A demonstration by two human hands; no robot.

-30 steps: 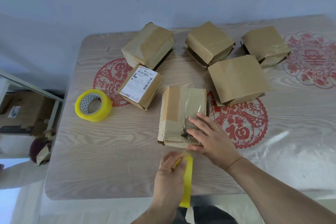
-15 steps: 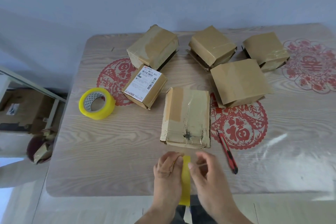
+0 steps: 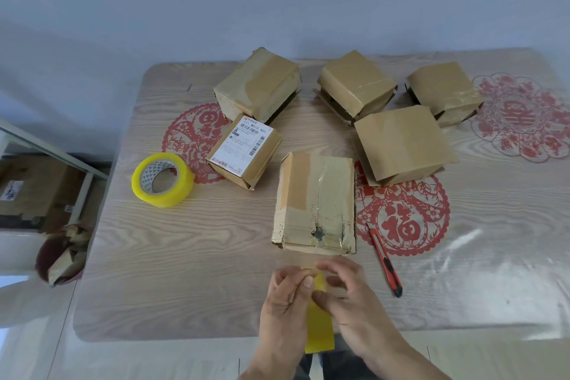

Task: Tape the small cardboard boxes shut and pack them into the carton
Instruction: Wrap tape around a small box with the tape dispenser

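On the left of the table (image 3: 191, 259) stands a yellow tape roll (image 3: 162, 179), with a labelled box (image 3: 243, 155) just right of it and a larger taped box (image 3: 260, 83) behind. At the near edge, the left hand (image 3: 285, 298) and right hand (image 3: 347, 296) both pinch a yellow tape strip (image 3: 319, 328) hanging between them, fingers curled on its upper end. Just beyond lies the flat worn box (image 3: 316, 203). A red utility knife (image 3: 386, 263) lies to its right. Three more brown boxes sit farther back right.
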